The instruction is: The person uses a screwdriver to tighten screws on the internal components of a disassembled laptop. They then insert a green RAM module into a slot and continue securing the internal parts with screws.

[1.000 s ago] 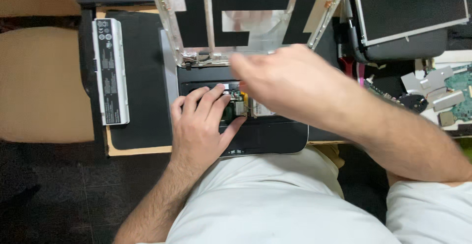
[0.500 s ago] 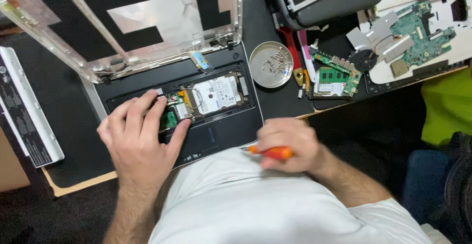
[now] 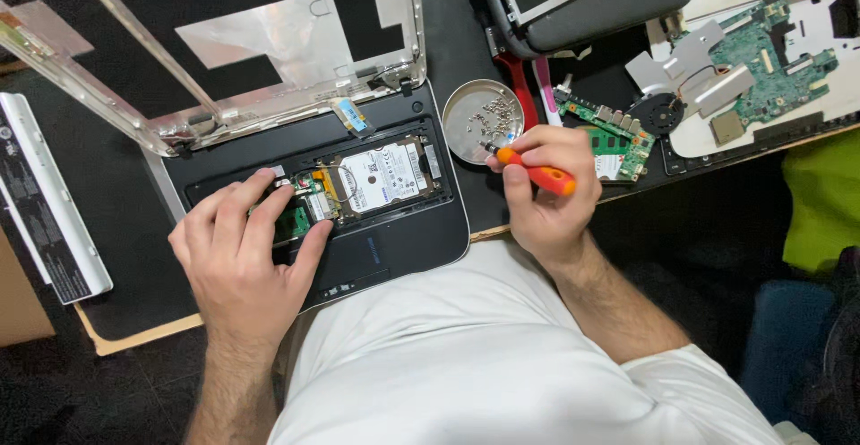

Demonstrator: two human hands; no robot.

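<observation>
- Head view, the work: a dismantled black laptop point(image 3: 358, 230) lies on the worktop point(image 3: 134, 337) with its keyboard deck off, so the silver hard drive point(image 3: 381, 176) and a small green board point(image 3: 296, 216) show in the open bay.
- Head view, left hand point(image 3: 246, 261): it lies flat on the laptop, fingers spread and closed on nothing, the fingertips pressing on the green board just left of the drive.
- Head view, right hand point(image 3: 542, 198): its grip is clamped on an orange-handled screwdriver point(image 3: 533, 169), whose tip hangs over the edge of the round metal dish point(image 3: 479, 122) that holds loose screws.
- The step, as I judge it: a screw is being dropped into or taken from the dish, between rounds of work in the bay.
- The next move calls for carrying the tip back to the bay and setting it squarely on a small screw head while the left hand steadies the parts.
- Against half a second ago: the right hand with the screwdriver was low, near the body; now it is up at the dish. The left hand has kept its place.
</observation>
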